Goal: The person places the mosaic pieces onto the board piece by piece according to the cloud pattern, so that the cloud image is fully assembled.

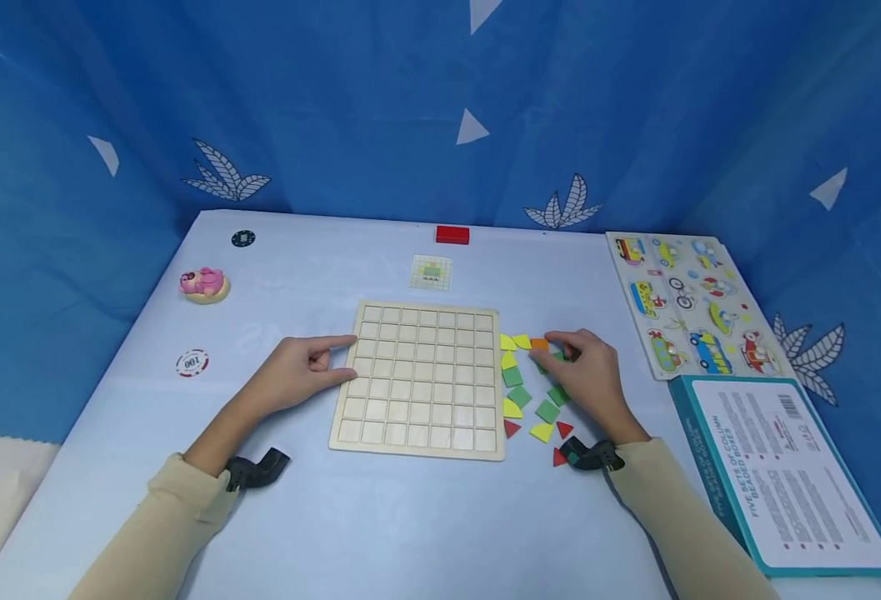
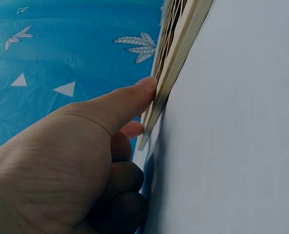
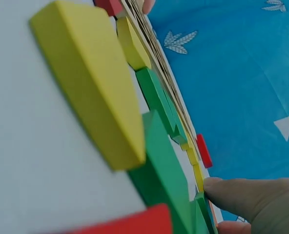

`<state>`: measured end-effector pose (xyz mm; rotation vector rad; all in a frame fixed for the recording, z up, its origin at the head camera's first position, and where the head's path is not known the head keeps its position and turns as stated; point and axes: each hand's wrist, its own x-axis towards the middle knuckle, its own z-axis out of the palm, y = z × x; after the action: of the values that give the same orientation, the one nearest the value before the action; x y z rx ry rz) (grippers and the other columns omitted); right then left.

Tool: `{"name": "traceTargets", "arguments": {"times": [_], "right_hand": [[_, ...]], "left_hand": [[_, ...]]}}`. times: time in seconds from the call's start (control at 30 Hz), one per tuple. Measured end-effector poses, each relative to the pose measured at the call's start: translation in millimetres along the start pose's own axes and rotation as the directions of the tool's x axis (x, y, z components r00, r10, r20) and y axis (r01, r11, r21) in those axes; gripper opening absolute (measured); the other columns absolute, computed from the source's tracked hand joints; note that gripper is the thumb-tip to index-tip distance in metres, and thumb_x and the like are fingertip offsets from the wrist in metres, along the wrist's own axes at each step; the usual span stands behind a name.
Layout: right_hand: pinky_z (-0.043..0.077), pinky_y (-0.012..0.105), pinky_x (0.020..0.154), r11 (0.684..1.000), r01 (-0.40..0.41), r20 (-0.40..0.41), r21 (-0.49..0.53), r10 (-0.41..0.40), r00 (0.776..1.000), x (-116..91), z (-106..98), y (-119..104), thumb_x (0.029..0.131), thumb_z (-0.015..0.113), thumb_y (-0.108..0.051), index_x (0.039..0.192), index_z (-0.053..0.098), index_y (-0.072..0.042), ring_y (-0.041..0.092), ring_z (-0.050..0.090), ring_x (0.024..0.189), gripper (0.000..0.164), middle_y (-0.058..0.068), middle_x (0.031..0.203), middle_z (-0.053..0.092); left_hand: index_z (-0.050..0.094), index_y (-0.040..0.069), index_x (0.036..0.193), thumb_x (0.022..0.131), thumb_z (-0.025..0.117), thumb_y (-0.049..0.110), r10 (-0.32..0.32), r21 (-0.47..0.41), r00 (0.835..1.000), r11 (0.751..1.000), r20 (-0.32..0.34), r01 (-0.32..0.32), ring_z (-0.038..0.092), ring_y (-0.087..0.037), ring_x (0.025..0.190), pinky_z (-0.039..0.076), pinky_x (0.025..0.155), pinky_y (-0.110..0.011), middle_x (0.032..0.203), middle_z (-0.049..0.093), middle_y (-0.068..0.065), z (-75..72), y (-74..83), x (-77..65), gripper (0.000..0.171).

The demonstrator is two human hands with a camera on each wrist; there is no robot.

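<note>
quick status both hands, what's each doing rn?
Left hand: thumb and index finger rest against the left edge of the wooden grid board; holds nothing.
Right hand: fingertips on the loose coloured tiles by an orange tile; grip cannot be told.

Both forearms are stretched forward in cream sleeves, a dark strap worn at each wrist. The left hand [image 1: 301, 375] is laid palm down, index finger and thumb extended. The right hand [image 1: 588, 373] is arched, its fingertips [image 1: 553, 337] curled downward.
</note>
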<state>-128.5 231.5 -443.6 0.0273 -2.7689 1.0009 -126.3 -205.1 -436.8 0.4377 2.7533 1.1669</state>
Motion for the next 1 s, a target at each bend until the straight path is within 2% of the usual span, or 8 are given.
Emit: {"name": "traceTargets", "arguments": {"times": [0.33,0.63,1.0], "right_hand": [[0.036,0.030,0.058,0.999,0.021,-0.049,-0.034,-0.023,0.999,-3.7,4.7,-6.7,0.086,0.085,-0.028,0.117,0.077,-0.006,0.020,0.047,0.070,0.039,0.004,0.073,0.048],[0.035,0.034,0.061,0.994,0.068,-0.106,-0.090,-0.078,0.991,-5.6,7.7,-7.0,0.087,0.083,-0.023,0.117,0.077,-0.003,0.021,0.046,0.070,0.037,0.004,0.067,0.046],[0.034,0.034,0.062,0.992,0.103,-0.144,-0.066,-0.112,0.983,-6.5,5.9,-8.6,0.086,0.084,-0.022,0.115,0.077,-0.003,0.021,0.046,0.070,0.035,0.004,0.068,0.046]], "left_hand": [[0.068,0.013,0.135,0.087,0.083,0.034,0.005,0.008,1.000,1.000,-0.012,-0.005,0.035,-0.011,0.051,0.034,0.053,-0.029,0.056,0.040,0.006,-1.1,-0.8,-2.1,0.054],[0.068,0.013,0.135,0.088,0.083,0.033,0.012,0.018,1.000,1.000,-0.009,-0.012,0.034,-0.011,0.051,0.034,0.054,-0.029,0.056,0.038,0.007,-2.0,1.7,-0.9,0.054],[0.068,0.012,0.135,0.088,0.083,0.034,0.001,0.003,1.000,1.000,0.000,-0.001,0.034,-0.011,0.051,0.034,0.054,-0.028,0.056,0.039,0.006,-0.5,2.5,-0.8,0.054]]}}
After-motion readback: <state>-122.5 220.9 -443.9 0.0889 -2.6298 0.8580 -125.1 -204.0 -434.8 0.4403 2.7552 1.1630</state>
